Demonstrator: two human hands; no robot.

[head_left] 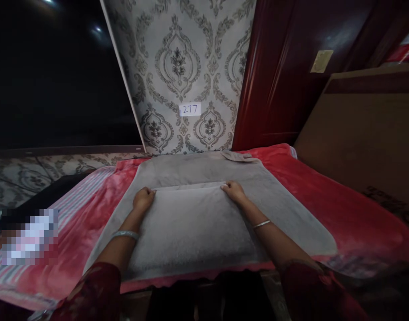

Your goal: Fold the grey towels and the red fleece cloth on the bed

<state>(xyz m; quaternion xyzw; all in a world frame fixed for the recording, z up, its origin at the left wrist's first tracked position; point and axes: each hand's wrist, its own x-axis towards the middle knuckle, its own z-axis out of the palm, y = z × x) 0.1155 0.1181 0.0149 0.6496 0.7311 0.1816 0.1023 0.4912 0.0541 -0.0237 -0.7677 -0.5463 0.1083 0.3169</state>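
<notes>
A grey plush cloth [291, 218] lies spread over a red blanket [311, 191]. My left hand [144, 199] is closed on the cloth left of the middle, thumb and fingers pinching it. To the right, my right hand [234, 192] pinches the same cloth at about the same height. Between both hands runs a straight raised edge or fold of the cloth; whether it is a separate layer I cannot tell. At the far end, a small grey flap [238, 156] lies bunched on the cloth.
A large dark screen [57, 80] stands at the left. Patterned wallpaper [177, 58] with a paper label [190, 109] reading 277 is straight ahead. A dark red wooden panel [281, 67] and a big cardboard box [365, 129] flank the right side.
</notes>
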